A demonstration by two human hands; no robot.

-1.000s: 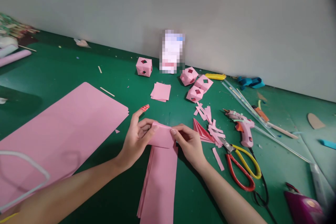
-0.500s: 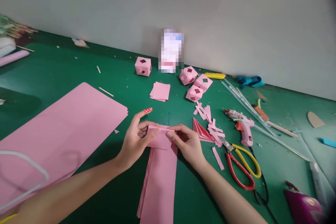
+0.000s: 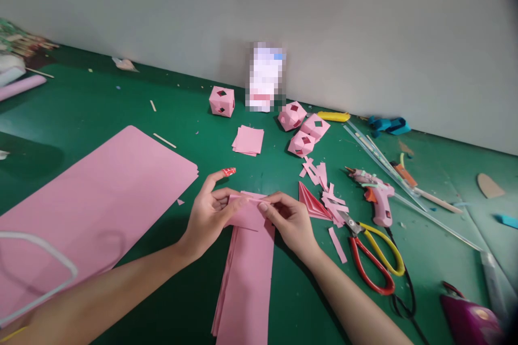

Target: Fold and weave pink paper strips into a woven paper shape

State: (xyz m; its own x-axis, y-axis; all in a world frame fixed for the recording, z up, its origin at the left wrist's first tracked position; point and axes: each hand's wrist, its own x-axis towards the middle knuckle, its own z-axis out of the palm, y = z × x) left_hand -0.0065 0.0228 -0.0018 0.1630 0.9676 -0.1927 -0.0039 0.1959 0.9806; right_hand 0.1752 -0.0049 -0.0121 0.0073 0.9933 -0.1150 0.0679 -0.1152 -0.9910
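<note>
Between thumb and fingers, my left hand (image 3: 210,213) pinches the left side of a small piece of pink paper (image 3: 246,218). A red wrapping covers its raised index fingertip. My right hand (image 3: 290,221) pinches the same paper near its upper right edge, thumb in front; the fingers behind are partly hidden. The paper's top edge looks folded over. Below it lies a stack of long pink paper strips (image 3: 249,285), running toward me. Just right of my right hand sit a folded pink paper fan shape (image 3: 311,204) and loose pink scraps (image 3: 334,202).
Scissors (image 3: 376,256) with red and yellow handles and a pink glue gun (image 3: 376,194) lie at right. Large pink sheets (image 3: 121,188) spread at left. Toward the wall are small square papers (image 3: 249,140), a pink paper cube (image 3: 222,102), several faceted paper shapes (image 3: 301,143) and a blurred-out phone-like screen (image 3: 265,78).
Both hands keep their pinch on the paper with hardly any movement. The whole view has shifted very slightly.
</note>
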